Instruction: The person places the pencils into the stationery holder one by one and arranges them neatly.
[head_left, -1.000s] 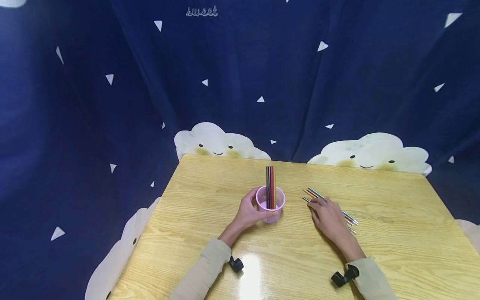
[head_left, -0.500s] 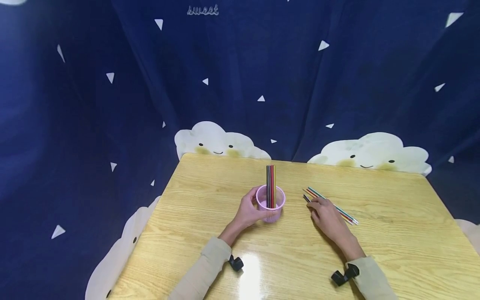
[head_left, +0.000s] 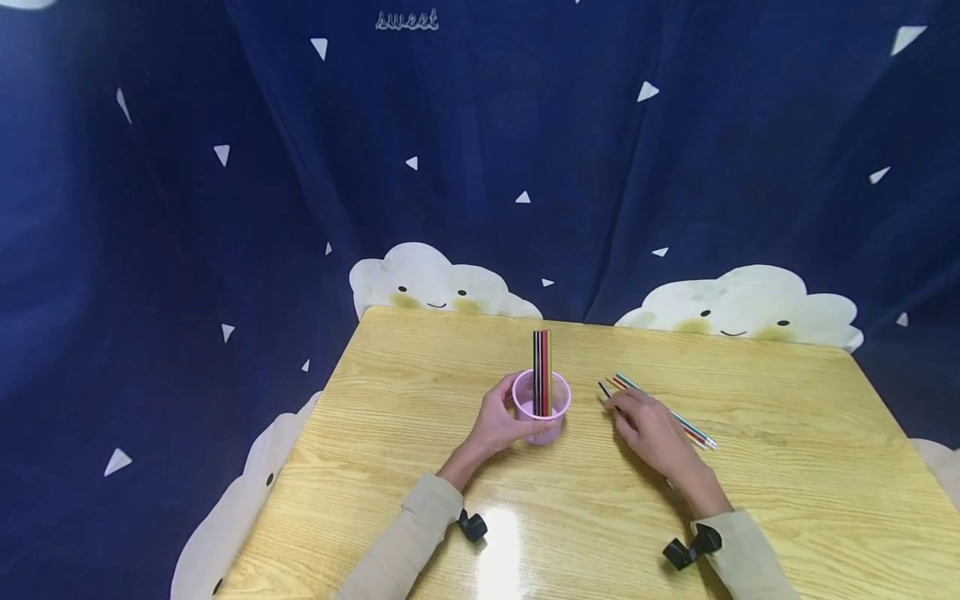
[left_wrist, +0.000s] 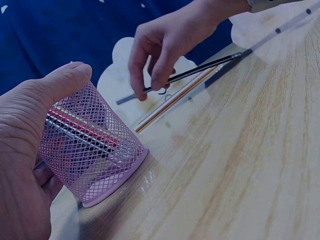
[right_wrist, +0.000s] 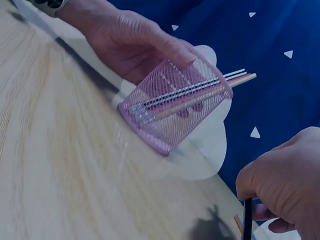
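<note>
A pink mesh pen cup stands on the wooden table, and my left hand grips its side with the thumb round the front. Several pencils, black, red and yellow among them, stand upright in it, leaning on the far rim. To the right of the cup, my right hand pinches a dark pencil between thumb and fingers. In the left wrist view this pencil slants just over the tabletop. Under and behind the right hand lie more pencils, red, yellow and green, partly covered by it.
The light wooden table reaches back to a dark blue curtain with white clouds and triangles. Black wrist cameras sit at both sleeve cuffs.
My right hand has drawn the dark pencil away from the others, slightly left and up. My left hand and the cup have stayed in place.
</note>
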